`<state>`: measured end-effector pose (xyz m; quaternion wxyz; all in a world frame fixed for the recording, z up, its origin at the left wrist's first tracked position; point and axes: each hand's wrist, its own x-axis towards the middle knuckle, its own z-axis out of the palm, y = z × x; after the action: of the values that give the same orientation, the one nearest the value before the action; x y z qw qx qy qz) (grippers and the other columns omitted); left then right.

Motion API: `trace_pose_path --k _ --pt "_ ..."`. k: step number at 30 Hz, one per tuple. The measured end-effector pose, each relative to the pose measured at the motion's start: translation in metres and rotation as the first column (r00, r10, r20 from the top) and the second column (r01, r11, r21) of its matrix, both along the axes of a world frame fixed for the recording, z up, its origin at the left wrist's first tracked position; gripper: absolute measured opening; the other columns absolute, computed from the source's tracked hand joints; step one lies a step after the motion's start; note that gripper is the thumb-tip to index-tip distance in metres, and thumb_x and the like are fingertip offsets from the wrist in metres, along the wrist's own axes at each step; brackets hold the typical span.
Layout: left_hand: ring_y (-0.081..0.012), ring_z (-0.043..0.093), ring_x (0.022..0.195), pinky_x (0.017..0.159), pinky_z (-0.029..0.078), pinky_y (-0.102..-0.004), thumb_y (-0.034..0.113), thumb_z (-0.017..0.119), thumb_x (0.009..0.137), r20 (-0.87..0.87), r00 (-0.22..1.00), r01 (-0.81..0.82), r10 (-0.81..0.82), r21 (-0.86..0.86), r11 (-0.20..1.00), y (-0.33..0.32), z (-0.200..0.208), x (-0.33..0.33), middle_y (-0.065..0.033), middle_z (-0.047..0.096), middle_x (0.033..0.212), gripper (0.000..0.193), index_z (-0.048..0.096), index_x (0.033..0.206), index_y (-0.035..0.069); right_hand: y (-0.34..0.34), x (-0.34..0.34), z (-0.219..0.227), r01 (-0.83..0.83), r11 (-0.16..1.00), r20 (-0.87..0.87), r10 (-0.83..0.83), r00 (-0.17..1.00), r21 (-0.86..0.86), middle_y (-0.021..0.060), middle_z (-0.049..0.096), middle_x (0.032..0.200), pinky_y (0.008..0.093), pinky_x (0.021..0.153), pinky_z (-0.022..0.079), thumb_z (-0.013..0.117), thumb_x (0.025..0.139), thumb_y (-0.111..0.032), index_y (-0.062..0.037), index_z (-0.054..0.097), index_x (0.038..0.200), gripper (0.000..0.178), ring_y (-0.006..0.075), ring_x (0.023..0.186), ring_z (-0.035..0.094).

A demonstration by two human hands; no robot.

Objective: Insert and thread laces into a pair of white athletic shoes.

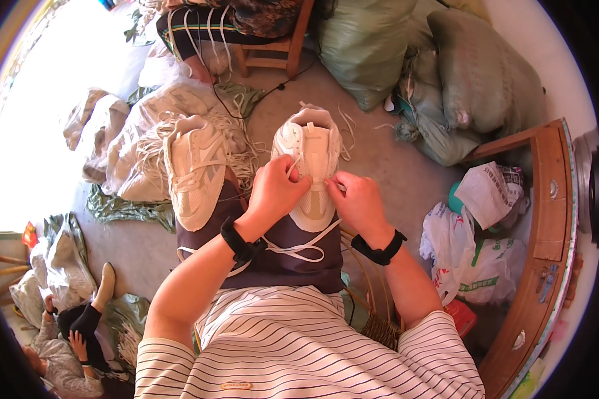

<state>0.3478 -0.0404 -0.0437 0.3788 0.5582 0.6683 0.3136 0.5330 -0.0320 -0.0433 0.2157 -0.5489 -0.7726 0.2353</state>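
Observation:
A beige and white sneaker (315, 143) rests on my lap, its toe towards me and its tongue showing. My left hand (276, 191) is at the sneaker's left side, thumb and forefinger pinched on a white shoelace (302, 252). On the opposite side, my right hand (358, 205) pinches the lace close to the lower eyelets; its fingertips partly cover it. The loose lace trails in curves over the dark cloth (283, 269) on my lap. A second sneaker (196, 174), with lace crossed over its front, lies to the left.
Bundled laces (154, 156) and plastic-wrapped shoes (110, 130) lie at the left. Large green sacks (363, 50) stand at the far right. A wooden desk (551, 193) with bags (489, 263) beneath bounds the right. One person sits on a chair (289, 53) ahead, another (73, 359) at lower left.

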Motion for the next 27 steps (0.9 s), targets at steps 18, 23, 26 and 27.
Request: trace_pose_path --k 18,23,26,27 --pt "-0.0210 0.050 0.060 0.060 0.044 -0.0345 0.015 0.070 0.079 0.133 0.976 0.161 -0.170 0.076 0.984 -0.036 0.004 -0.036 -0.0088 0.052 0.069 0.028 0.047 0.087 0.001 -0.027 -0.047 0.026 -0.113 0.993 0.231 0.104 0.967 0.028 0.0191 0.062 0.064 0.0493 0.056 0.047 0.050 0.097 -0.025 -0.0061 0.057 0.084 0.024 0.0400 0.061 0.062" --pt "-0.0299 0.060 0.068 0.063 0.048 -0.0382 0.007 0.064 0.085 0.070 0.986 0.121 -0.149 0.307 0.944 -0.060 0.009 -0.033 -0.0132 0.057 0.075 0.023 0.054 0.105 0.003 -0.030 -0.047 0.019 -0.120 0.993 0.030 0.120 0.992 -0.001 0.0209 0.061 0.067 0.0504 0.056 0.046 0.051 0.097 -0.025 -0.0046 0.057 0.084 0.025 0.0420 0.062 0.060" --pt "-0.0320 0.063 0.074 0.065 0.051 -0.0408 0.004 0.064 0.082 -0.115 0.980 0.195 -0.163 0.377 0.905 -0.062 0.016 -0.038 -0.0124 0.058 0.082 0.031 0.057 0.112 0.005 -0.029 -0.045 0.024 -0.094 0.994 -0.074 0.089 0.993 -0.064 0.0219 0.060 0.068 0.0498 0.056 0.045 0.053 0.096 -0.026 -0.0032 0.058 0.081 0.028 0.0426 0.063 0.059" --pt "-0.0317 0.063 0.074 0.065 0.052 -0.0405 0.003 0.065 0.080 -0.206 0.963 0.245 -0.173 0.407 0.880 -0.062 0.018 -0.039 -0.0116 0.057 0.084 0.032 0.058 0.111 0.005 -0.028 -0.043 0.026 -0.064 0.992 -0.078 0.056 0.995 -0.105 0.0223 0.060 0.069 0.0493 0.056 0.044 0.055 0.095 -0.027 -0.0024 0.058 0.079 0.030 0.0427 0.064 0.059"
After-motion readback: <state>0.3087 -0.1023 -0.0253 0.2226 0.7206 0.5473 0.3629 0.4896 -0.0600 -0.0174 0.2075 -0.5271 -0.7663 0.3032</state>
